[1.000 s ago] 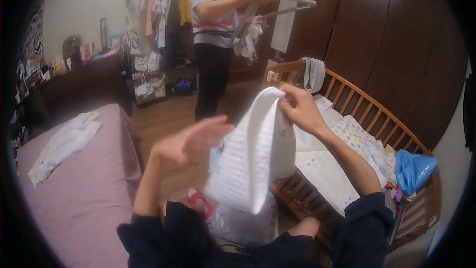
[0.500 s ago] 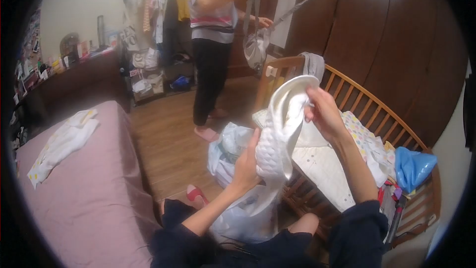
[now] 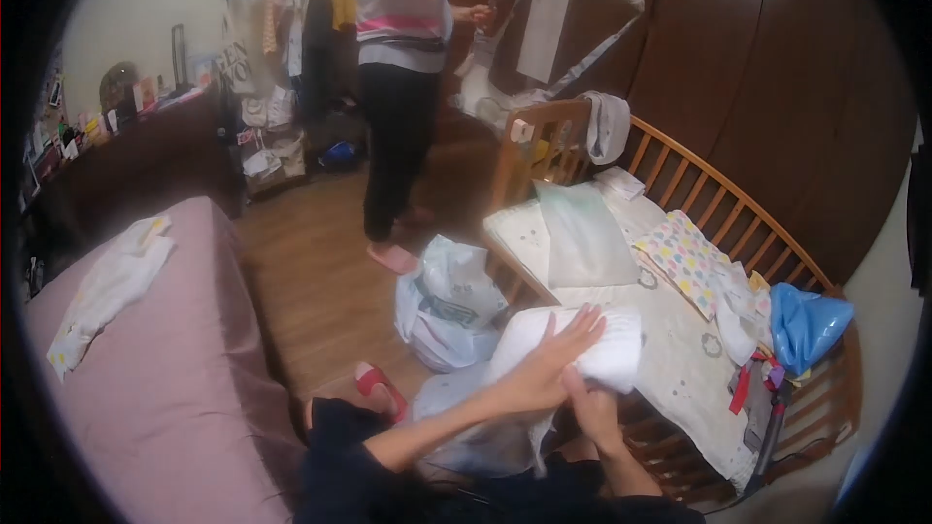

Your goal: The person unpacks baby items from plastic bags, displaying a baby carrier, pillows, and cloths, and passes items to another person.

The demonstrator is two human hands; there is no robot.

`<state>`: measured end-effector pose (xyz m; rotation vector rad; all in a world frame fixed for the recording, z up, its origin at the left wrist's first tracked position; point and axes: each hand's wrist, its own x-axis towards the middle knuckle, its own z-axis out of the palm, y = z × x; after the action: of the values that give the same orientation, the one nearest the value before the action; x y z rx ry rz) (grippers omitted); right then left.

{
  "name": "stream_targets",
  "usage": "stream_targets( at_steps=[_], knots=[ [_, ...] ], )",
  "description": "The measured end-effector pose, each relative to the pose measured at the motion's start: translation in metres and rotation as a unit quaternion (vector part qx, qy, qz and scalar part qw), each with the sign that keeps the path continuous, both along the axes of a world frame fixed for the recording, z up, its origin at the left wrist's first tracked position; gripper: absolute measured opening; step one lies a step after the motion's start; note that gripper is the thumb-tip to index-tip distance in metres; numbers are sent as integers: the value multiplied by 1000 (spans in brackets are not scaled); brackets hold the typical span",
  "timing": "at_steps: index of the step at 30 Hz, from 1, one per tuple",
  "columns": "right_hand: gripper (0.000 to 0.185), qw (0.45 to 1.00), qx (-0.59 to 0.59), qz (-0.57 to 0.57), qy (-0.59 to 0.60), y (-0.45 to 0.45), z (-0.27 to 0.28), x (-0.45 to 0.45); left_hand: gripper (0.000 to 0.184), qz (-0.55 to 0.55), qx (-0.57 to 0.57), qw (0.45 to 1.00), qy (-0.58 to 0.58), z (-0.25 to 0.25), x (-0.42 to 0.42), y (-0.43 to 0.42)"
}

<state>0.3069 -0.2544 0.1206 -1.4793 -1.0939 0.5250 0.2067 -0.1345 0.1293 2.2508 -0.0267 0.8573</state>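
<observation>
A white, softly padded cloth bundle (image 3: pixel 621 335) lies folded in front of me, above the near rail of the wooden crib. My left hand (image 3: pixel 553 354) presses flat on top of it with fingers stretched out. My right hand (image 3: pixel 594 409) grips its near edge, thumb showing and the other fingers partly hidden. Just below and left of the bundle stands a pale plastic bag (image 3: pixel 451 427) between my legs. What the cloth is exactly, I cannot tell in its folded form.
The crib (image 3: pixel 743 213) holds a dotted cloth (image 3: pixel 680 250), a blue plastic bag (image 3: pixel 811 325) and a pale sheet (image 3: pixel 582 243). Another plastic bag (image 3: pixel 442 311) sits on the floor. A person (image 3: pixel 400 107) stands beyond, holding a strap. At left is a bed (image 3: pixel 184 330) with white clothing (image 3: pixel 112 291).
The white cloth has come down and is now a compact fold. My left hand has gone from gripping its side to lying on top; my right hand has lowered. The other person's strap has shifted.
</observation>
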Motion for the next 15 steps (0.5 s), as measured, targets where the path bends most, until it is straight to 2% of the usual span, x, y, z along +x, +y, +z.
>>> stream_targets(
  at_steps=[1,2,4,5,6,8,10,11,12,14,15],
  knots=[
    [31,992,31,-51,-114,11,-8,10,78,-28,-45,998,-15,5,-12,2],
    [31,992,31,-53,-114,15,-9,17,78,-30,-44,998,-15,6,-22,5],
    [30,997,14,-51,-56,25,-7,31,83,-124,-125,984,20,4,-40,13],
    [29,995,-18,-73,-65,32,-3,41,77,-92,-134,986,34,-1,-47,16],
    [27,996,34,-69,-51,41,-3,56,77,-91,-132,987,32,-13,-54,25],
    [26,985,115,-126,-17,48,24,64,64,-132,-346,928,41,-52,-69,50],
    [25,967,175,-183,-9,55,40,88,46,-67,-433,896,72,-93,-81,86],
    [27,961,202,-188,24,61,55,95,41,14,-312,942,126,-114,-84,101],
    [30,953,230,-191,56,68,74,98,37,96,-182,963,175,-137,-86,116],
    [33,939,279,-173,102,92,114,95,34,76,-46,966,243,-208,-85,145],
    [34,935,293,-179,85,107,131,98,34,63,-51,958,275,-230,-83,149]
  ],
)
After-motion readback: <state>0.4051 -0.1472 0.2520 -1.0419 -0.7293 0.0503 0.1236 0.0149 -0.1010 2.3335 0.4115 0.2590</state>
